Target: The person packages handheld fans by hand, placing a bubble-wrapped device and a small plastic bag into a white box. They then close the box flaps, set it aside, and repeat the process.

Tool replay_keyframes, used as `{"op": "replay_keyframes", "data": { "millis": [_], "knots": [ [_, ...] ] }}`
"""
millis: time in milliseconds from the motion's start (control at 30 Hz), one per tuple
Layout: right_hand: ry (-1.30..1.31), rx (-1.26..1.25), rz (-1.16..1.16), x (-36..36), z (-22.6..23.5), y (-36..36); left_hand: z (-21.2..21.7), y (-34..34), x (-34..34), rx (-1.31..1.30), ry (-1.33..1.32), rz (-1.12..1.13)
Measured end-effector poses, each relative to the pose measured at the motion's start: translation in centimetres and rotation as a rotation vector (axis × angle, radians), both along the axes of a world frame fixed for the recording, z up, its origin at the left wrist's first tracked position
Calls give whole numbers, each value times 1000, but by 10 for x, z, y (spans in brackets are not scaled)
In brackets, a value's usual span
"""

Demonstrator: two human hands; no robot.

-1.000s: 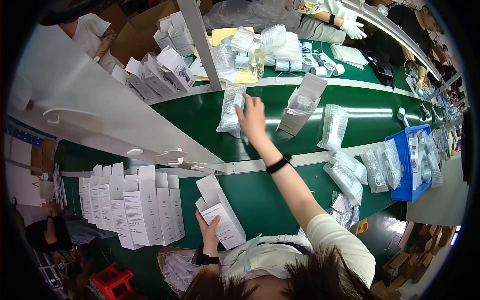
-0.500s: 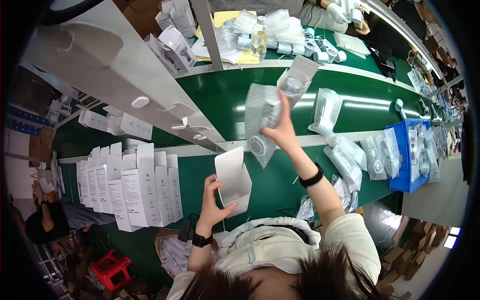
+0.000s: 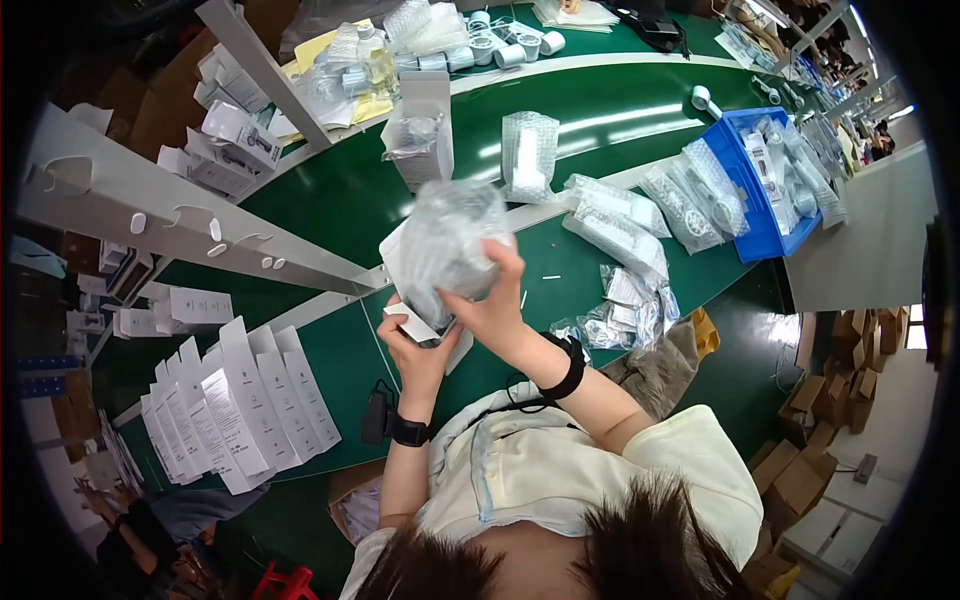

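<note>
My left hand [image 3: 418, 358] is closed around an open white carton [image 3: 405, 320] near the front of the green bench. A clear bubble-wrap pouch [image 3: 455, 235], smeared by motion, is in the grip of my right hand [image 3: 490, 300]. The pouch's lower end is at the carton's mouth; how far inside it reaches is hidden by the hands and wrap. Beyond them stands another open white carton [image 3: 430, 168] with a bubble-wrapped item in its top. To its right lies a single bubble-wrap pouch [image 3: 528, 160].
Upright white cartons [image 3: 245, 410] stand in rows at left. Several wrapped pouches [image 3: 620, 230] and small bagged parts [image 3: 630, 310] lie at right, by a blue bin [image 3: 745, 175] of wrapped items. A metal post [image 3: 180, 220] slants across the left; a clear bottle [image 3: 377, 65] stands at the back.
My right hand has brought the pouch down and leftward to the carton in my left hand. The view has shifted, so the bench appears turned.
</note>
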State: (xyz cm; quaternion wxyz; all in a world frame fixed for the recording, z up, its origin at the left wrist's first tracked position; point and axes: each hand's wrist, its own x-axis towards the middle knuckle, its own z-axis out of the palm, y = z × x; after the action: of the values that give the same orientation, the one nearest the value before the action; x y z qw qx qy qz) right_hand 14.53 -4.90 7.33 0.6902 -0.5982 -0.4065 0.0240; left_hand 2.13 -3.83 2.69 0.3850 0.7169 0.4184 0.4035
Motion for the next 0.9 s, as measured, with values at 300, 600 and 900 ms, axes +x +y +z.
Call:
{"op": "replay_keyframes", "data": {
  "millis": [300,600,900],
  "knots": [
    [-442,-682,-105,124,-54,-75,-28,18,-24,119,-32,42],
    [-768,-1297,-35,199,-131,-144,19,-1,-36,101,88,23],
    [-217,-313,341,94,31,-63,41,-2,-31,-81,199,166]
  ]
}}
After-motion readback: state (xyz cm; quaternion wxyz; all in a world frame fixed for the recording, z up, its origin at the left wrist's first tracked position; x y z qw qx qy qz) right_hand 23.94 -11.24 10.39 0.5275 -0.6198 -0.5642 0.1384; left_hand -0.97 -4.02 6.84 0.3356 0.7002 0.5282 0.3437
